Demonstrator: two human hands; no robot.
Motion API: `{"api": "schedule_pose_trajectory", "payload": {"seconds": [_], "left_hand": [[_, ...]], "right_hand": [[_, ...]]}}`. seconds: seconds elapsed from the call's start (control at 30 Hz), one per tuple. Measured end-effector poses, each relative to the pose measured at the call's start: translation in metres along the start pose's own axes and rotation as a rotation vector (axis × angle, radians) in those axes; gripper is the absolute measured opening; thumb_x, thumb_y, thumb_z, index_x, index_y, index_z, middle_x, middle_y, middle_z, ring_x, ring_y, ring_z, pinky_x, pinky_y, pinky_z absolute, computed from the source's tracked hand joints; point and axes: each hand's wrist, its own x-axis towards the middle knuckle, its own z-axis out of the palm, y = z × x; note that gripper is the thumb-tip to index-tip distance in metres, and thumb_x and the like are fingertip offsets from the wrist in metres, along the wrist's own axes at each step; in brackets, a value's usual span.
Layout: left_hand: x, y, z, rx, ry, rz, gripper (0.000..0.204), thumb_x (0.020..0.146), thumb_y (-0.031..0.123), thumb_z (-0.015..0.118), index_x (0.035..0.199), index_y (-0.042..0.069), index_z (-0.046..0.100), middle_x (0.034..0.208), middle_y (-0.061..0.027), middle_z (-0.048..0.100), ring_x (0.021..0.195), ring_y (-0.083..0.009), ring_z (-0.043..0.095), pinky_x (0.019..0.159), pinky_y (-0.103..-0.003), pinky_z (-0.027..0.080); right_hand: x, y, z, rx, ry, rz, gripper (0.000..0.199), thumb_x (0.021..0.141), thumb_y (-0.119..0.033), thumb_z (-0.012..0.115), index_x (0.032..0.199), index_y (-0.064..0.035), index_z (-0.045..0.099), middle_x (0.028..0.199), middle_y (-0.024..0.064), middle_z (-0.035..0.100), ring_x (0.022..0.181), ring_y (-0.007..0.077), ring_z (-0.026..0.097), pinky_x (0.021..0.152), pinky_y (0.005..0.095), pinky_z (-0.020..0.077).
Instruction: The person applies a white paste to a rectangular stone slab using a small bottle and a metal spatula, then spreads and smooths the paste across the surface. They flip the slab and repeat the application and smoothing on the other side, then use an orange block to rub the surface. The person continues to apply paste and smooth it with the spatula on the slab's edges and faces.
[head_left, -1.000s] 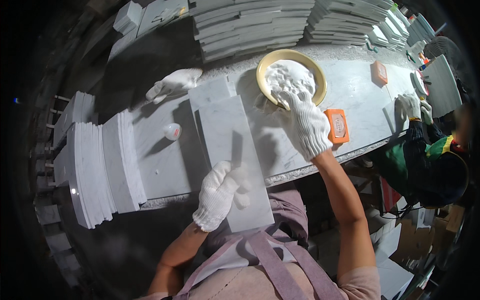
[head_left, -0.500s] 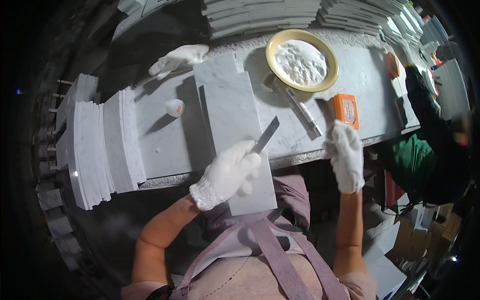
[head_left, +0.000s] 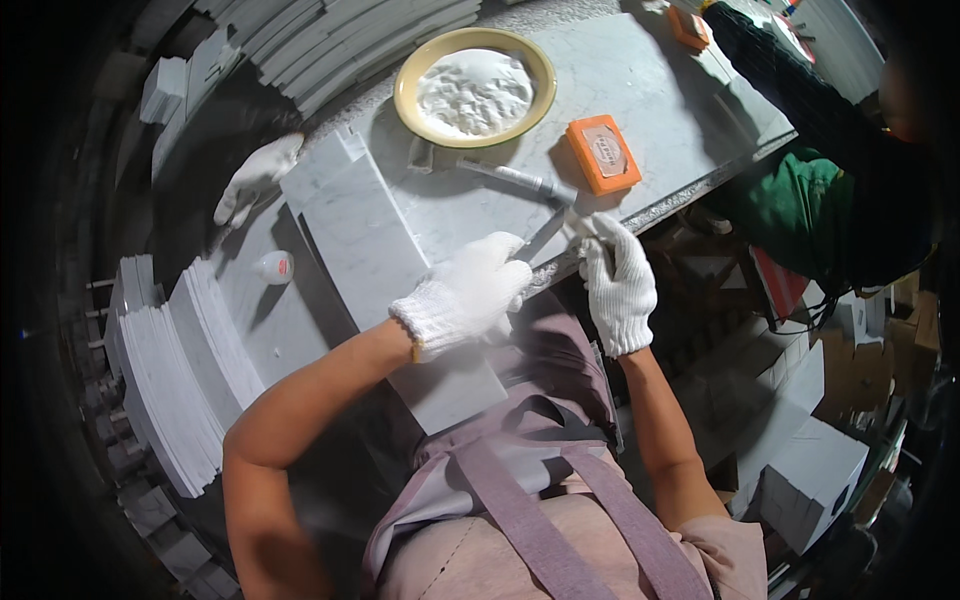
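Note:
My left hand [head_left: 465,290], in a white knitted glove, grips a flat grey metal blade [head_left: 543,238] that points up and right. Below that hand lies a long marble slab [head_left: 370,235], its near end jutting past the table edge toward my lap. My right hand [head_left: 620,285], gloved the same way, is closed near the blade's tip, its fingers curled around a small pale thing [head_left: 577,227] that I cannot make out. Just beyond the blade tip rests a slim clear tube [head_left: 515,180]. An orange box [head_left: 603,155] sits beyond my right hand.
A yellow-rimmed bowl [head_left: 545,75] of white powder stands on the marble table [head_left: 640,80]. Left are a small white bottle [head_left: 273,267], a loose glove [head_left: 258,180] and stacked slabs [head_left: 165,370]. More slabs [head_left: 340,45] line the back. Another person's dark sleeve [head_left: 780,75] reaches in from the right.
My right hand has come left, from beside the orange box to the blade's tip. The left hand still grips the blade. The whole view has turned and shifted.

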Motion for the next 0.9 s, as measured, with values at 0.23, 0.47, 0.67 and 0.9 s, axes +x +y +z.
{"api": "schedule_pose_trajectory", "payload": {"seconds": [0.23, 0.47, 0.67, 0.9], "left_hand": [[0.038, -0.004, 0.001, -0.076, -0.073, -0.07, 0.039, 0.102, 0.025, 0.057, 0.133, 0.0, 0.057, 0.083, -0.0035, 0.062, 0.057, -0.0103, 0.06, 0.051, -0.026, 0.052], [0.058, -0.014, 0.013, -0.168, -0.078, -0.056, 0.031, 0.101, 0.027, 0.059, 0.118, 0.001, 0.06, 0.081, -0.0031, 0.06, 0.055, -0.0092, 0.055, 0.047, -0.025, 0.046], [0.06, -0.019, 0.012, -0.147, -0.061, -0.033, 0.033, 0.094, 0.025, 0.057, 0.112, -0.002, 0.062, 0.083, -0.0089, 0.066, 0.06, -0.018, 0.066, 0.054, -0.033, 0.054], [0.056, -0.015, 0.015, -0.212, -0.041, -0.013, 0.025, 0.095, 0.021, 0.057, 0.107, -0.001, 0.061, 0.079, -0.0077, 0.064, 0.058, -0.0163, 0.062, 0.051, -0.032, 0.051]], "right_hand": [[-0.005, -0.008, -0.018, 0.522, 0.102, 0.103, 0.034, 0.103, -0.006, 0.064, 0.136, -0.0008, 0.062, 0.108, 0.008, 0.071, 0.078, 0.0094, 0.065, 0.068, 0.0222, 0.0541], [-0.003, 0.009, -0.009, 0.118, -0.053, 0.093, 0.037, 0.104, -0.014, 0.066, 0.14, -0.0048, 0.063, 0.108, 0.0035, 0.071, 0.073, 0.0055, 0.063, 0.064, 0.021, 0.0533], [-0.012, 0.0, 0.005, 0.314, -0.243, -0.036, 0.039, 0.102, -0.014, 0.067, 0.14, -0.0067, 0.065, 0.119, 0.0065, 0.075, 0.096, 0.0141, 0.072, 0.085, 0.0265, 0.0567], [0.002, -0.017, -0.004, 0.052, -0.216, 0.031, 0.039, 0.101, -0.009, 0.066, 0.139, -0.0048, 0.066, 0.115, 0.007, 0.075, 0.089, 0.0096, 0.068, 0.075, 0.0245, 0.0564]]}}
